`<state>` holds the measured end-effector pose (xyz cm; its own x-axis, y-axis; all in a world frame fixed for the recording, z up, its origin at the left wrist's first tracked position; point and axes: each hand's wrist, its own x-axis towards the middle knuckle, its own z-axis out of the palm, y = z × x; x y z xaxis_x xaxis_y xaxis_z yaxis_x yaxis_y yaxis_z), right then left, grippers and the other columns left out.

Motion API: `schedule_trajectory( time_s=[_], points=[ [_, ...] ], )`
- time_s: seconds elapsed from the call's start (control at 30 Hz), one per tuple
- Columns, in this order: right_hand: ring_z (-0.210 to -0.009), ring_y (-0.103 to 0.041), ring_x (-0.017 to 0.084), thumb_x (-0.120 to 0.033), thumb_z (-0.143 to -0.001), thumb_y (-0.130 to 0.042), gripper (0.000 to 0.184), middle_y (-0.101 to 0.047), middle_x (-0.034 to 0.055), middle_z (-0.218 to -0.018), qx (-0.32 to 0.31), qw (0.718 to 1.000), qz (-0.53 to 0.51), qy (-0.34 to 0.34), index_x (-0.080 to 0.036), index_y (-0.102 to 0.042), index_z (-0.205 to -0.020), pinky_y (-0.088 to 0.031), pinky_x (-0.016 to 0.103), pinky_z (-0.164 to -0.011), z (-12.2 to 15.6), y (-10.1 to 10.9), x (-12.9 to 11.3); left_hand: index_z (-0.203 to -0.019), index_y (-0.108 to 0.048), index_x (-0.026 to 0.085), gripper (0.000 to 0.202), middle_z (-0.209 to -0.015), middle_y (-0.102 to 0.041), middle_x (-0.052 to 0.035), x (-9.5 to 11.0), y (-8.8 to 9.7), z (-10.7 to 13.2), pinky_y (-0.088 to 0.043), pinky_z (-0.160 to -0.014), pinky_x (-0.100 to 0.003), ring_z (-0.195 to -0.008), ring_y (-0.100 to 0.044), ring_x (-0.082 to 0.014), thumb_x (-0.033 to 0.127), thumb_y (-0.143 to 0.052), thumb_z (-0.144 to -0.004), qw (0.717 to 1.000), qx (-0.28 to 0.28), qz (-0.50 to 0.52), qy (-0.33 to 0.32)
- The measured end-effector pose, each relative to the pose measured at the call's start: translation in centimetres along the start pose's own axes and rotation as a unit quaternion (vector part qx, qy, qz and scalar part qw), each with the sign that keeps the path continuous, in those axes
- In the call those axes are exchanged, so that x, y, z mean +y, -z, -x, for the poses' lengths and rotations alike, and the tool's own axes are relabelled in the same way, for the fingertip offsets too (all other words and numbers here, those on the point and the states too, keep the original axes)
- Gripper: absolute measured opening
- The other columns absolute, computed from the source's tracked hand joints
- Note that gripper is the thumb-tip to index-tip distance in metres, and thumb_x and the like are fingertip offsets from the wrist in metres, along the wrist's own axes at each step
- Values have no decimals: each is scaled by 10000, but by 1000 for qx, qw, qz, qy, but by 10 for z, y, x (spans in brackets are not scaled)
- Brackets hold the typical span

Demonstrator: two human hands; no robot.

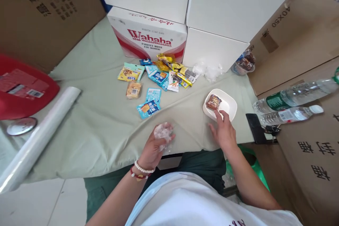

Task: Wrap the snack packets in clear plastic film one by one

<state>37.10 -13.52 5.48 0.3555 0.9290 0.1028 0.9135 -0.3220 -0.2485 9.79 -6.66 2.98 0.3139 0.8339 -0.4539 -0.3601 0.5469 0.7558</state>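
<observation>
My left hand [155,148] is closed around a crumpled piece of clear plastic wrap [163,133], just above the front of the table. On the right, a white plastic bowl [230,103] holds a small brown snack packet [213,102] leaning at its left side. My right hand [224,130] reaches over the bowl's near rim, fingertips by the packet's lower edge, thumb spread outside the bowl; nothing shows in its grip. Between and beyond my hands lie blue snack packets [148,108], a wrapped biscuit packet [134,90] and a yellow-green cookie packet [130,72].
Yellow and blue snacks [166,70] lie before a Wahaha carton [150,35]. Crumpled plastic [210,71] rests against white boxes [217,47]. A tub of wrapped snacks [244,64], bottles [293,114] and a phone [255,128] are right; a plastic film roll [45,132] is left.
</observation>
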Motion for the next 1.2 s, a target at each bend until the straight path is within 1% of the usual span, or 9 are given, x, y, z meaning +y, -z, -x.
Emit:
schedule_trajectory(
  time_s=[0.2, 0.4, 0.63, 0.73, 0.83, 0.9, 1.0, 1.1, 1.2],
  points=[
    [-958, -674, 265, -291, -1057, -433, 321, -726, 133, -1071, -61, 976, 190, -91, -217, -731, -1152, -441, 331, -743, -43, 8, 79, -1278, -642, 213, 747, -962, -711, -12, -4, 10, 3, -514, -769, -305, -833, -646, -162, 353, -889, -588, 988, 55, -146, 9],
    [-1017, -660, 291, -232, -1030, -445, 329, -713, 198, -1113, -14, 979, 171, -110, -107, -714, -1174, -434, 348, -830, -122, -1, 119, -1147, -557, 221, 693, -1086, -710, -27, -4, 18, 6, -569, -909, -403, -971, -704, -206, 232, -867, -527, 986, 134, -98, -26],
    [-1040, -638, 264, -178, -960, -489, 338, -678, 200, -1211, 13, 990, 105, -91, -97, -692, -1218, -464, 346, -892, -183, -4, 116, -1101, -655, 193, 574, -1041, -749, -76, -5, 25, 11, -570, -902, -462, -908, -706, -235, 307, -883, -587, 984, 133, -109, -44],
    [-1153, -602, 266, -219, -930, -529, 521, -500, 232, -1486, 67, 994, 59, -68, -104, -551, -1438, -468, 370, -965, -166, -5, 97, -1122, -663, 200, 568, -1008, -760, -74, -6, 17, 13, -575, -845, -425, -879, -708, -235, 382, -896, -638, 984, 118, -116, -62],
    [-1051, -625, 259, -307, -952, -502, 423, -569, 204, -1376, 93, 991, -91, -43, -142, -628, -1321, -489, 406, -959, -117, -16, 55, -1080, -623, 193, 601, -912, -740, -30, -10, 7, 10, -571, -761, -366, -814, -698, -215, 410, -925, -607, 986, 115, -106, -50],
    [-887, -623, 230, -432, -949, -538, 295, -687, 109, -1053, -38, 953, -299, -15, -210, -716, -1030, -524, 374, -840, -73, -28, 15, -1069, -600, 195, 624, -919, -732, -18, -13, 1, 6, -560, -737, -341, -813, -690, -207, 385, -933, -576, 986, 115, -115, -40],
    [-846, -622, 205, -580, -867, -699, 374, -699, 51, -997, -223, 806, -547, -41, -267, -719, -1070, -541, 331, -723, -20, -46, -43, -1096, -602, 203, 600, -940, -727, -8, -19, -7, 2, -537, -760, -323, -837, -680, -193, 301, -897, -583, 979, 92, -173, -51],
    [-782, -601, 162, -597, -758, -831, 423, -687, 13, -889, -283, 714, -637, -62, -253, -729, -983, -529, 298, -710, -3, -57, -76, -1100, -609, 204, 569, -956, -720, -8, -20, -12, 1, -529, -773, -310, -843, -677, -180, 229, -851, -586, 975, 48, -206, -65],
    [-679, -540, 131, -595, -698, -882, 434, -625, -15, -731, -288, 676, -669, -108, -223, -708, -839, -479, 263, -625, -7, -58, -79, -1086, -589, 209, 581, -949, -706, -1, -17, -9, 2, -549, -744, -312, -797, -691, -167, 276, -872, -583, 987, 59, -143, -33]
  ],
)
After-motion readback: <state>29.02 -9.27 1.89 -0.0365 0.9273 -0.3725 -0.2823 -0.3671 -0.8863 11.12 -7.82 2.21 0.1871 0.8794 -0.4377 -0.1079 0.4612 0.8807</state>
